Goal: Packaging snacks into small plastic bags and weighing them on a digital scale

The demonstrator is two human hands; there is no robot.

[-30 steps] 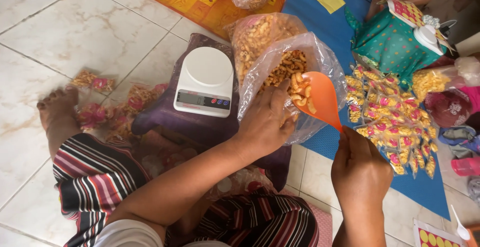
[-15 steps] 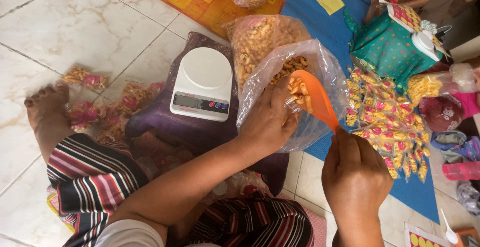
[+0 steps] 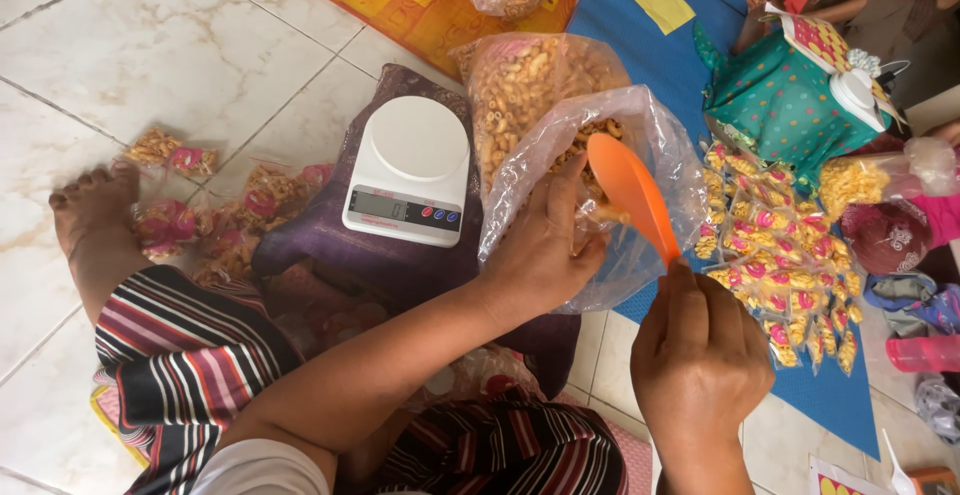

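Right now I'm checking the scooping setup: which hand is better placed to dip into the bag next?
The right hand: it already holds the orange scoop, angled toward the clear bag's mouth. The left hand is busy holding that bag open.

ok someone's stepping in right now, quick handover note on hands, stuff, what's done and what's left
Left hand: grips the rim of the clear bag, holding it open.
Right hand: holds the orange scoop, its bowl inside the bag mouth among the snacks.
Scale: on the purple cloth, pan bare.
Done: small filled packets lie on the blue mat, with more on the floor by the foot.
Left: the open bag and a second big bag behind it hold loose snacks not yet packed.
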